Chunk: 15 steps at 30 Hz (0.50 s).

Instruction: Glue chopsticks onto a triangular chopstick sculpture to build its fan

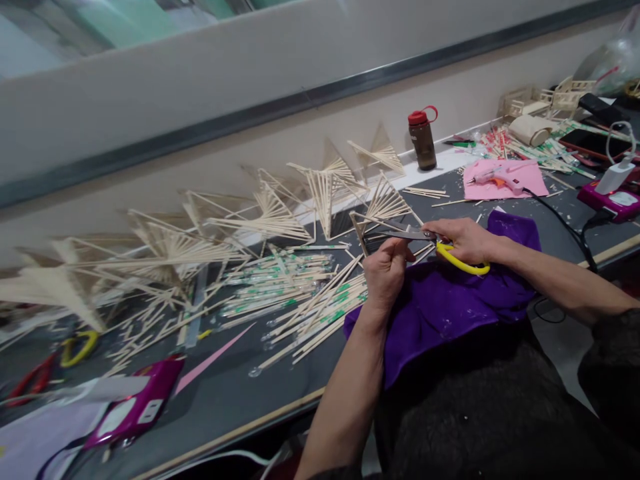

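My right hand [463, 240] is closed around the yellow handles of a pair of scissors [463, 259]. The dark blades point left, slightly parted, and reach over the fingers of my left hand [387, 270]. Those fingers are pinched at the lower end of a fan-shaped wooden stick model [387, 200]; the exact grip point is hidden behind the hand and blades. Below both hands a purple cloth [450, 300] lies over my lap and the table's edge. Loose and wrapped chopsticks [320, 300] are piled just left of my left hand.
Several finished stick fans [280, 213] line the wall. A brown bottle with red lid [423, 141] stands behind. To the right, a pink glue gun [500, 179] rests on pink paper, near a purple power strip [610, 199]. Another power strip [135, 403] and red-handled pliers [35, 380] lie left.
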Motion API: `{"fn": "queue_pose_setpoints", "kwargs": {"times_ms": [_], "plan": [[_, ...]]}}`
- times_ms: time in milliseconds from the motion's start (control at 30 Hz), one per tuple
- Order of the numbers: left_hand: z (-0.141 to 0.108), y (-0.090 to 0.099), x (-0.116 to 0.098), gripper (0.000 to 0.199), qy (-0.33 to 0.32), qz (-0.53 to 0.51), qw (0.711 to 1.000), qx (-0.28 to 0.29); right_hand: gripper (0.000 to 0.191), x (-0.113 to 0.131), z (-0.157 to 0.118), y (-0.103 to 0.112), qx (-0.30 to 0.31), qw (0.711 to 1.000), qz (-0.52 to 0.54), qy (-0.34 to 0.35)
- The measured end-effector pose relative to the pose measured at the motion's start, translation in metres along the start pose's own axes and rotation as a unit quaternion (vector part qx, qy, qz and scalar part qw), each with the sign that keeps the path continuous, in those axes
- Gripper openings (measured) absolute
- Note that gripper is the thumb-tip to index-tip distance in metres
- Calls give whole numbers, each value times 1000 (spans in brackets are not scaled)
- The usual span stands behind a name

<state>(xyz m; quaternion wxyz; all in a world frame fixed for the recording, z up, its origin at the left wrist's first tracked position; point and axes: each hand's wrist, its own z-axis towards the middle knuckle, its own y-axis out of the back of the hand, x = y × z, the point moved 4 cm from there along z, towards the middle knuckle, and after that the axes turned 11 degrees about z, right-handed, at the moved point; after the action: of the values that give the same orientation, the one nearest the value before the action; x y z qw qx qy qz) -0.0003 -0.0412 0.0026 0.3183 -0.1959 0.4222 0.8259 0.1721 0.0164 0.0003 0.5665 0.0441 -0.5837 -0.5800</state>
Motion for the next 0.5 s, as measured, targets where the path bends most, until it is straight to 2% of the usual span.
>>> {"fn": "queue_pose_setpoints", "kwargs": {"times_ms": [167, 300, 500], "plan": [[2, -1, 1, 29, 31, -11, 999, -4, 40, 2, 1, 1, -3, 1000, -25, 3], [3, -2, 6, 19, 72, -61, 995, -42, 41, 1, 1, 2, -21, 999, -45, 11], [1, 2, 5, 20, 68, -40, 996, -44, 51, 0, 2, 2, -27, 999, -35, 9]]}}
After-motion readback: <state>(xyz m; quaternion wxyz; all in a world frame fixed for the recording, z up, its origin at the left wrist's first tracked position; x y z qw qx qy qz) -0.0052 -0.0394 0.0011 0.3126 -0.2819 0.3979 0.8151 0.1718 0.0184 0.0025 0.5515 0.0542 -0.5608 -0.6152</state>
